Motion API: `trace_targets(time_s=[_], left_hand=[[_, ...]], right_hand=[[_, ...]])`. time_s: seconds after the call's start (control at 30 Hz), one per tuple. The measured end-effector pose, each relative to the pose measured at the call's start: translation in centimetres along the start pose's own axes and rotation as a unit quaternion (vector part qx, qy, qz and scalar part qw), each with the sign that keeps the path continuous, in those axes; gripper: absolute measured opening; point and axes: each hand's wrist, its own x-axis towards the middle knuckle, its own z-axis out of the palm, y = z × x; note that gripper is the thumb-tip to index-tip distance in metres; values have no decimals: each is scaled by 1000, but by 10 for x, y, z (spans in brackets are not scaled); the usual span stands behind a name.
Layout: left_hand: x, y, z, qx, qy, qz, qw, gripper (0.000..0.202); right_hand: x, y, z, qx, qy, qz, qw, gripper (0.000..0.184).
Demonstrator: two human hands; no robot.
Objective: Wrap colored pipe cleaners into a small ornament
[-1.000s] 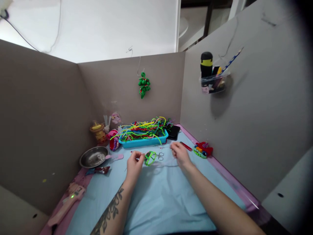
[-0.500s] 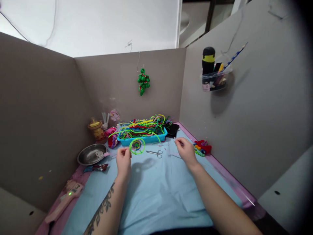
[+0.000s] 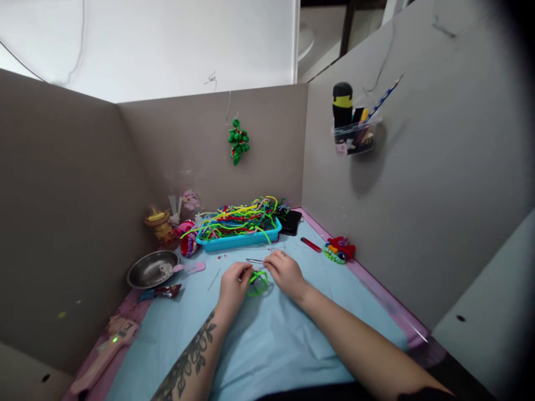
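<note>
A small wheel of bright green pipe cleaner (image 3: 258, 284) hangs at the fingertips of my left hand (image 3: 234, 285). Those fingers are pinched together on it, just above the blue cloth. My right hand (image 3: 287, 277) is close by on the other side of the wheel. Its thumb and forefinger are closed in a pinch, but what lies between them is too small to make out. Behind the fingers are the scissors (image 3: 253, 260) on the cloth, their handles hidden by my right hand.
A blue tray (image 3: 242, 241) heaped with colourful pipe cleaners stands at the back. On the left are a metal bowl (image 3: 144, 268) and a pink glue gun (image 3: 102, 356). A red cutter (image 3: 311, 244) lies right, near a red pipe-cleaner figure (image 3: 345, 248). Grey partitions surround the table.
My hands have come together from wide apart, the right moving left and the left moving right. The wheel has shifted right and lower with my left hand. The red cutter now shows.
</note>
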Motion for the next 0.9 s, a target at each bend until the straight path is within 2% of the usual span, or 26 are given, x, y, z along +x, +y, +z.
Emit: trace_targets(time_s=[0.17,0.27,0.57,0.8,0.9], left_hand=[[-3,3,4,-25,-11,-3,1000,13],[-4,1,5,-49,-13,-13,999,16],[-4,-1,4,-32,-23,30,999,14],[-4,0,5,-42,-31,20,998,10],[-4,-1,6,-66,-37,-8,997,13]], right_hand=[[-3,-9,8,4,-48,-15,999,13],[-5,-10,8,10,-50,-19,999,14],[-7,-7,9,19,-55,-38,998,16],[-8,-7,13,42,-50,-20,998,12],[-9,-6,17,63,-46,-5,997,12]])
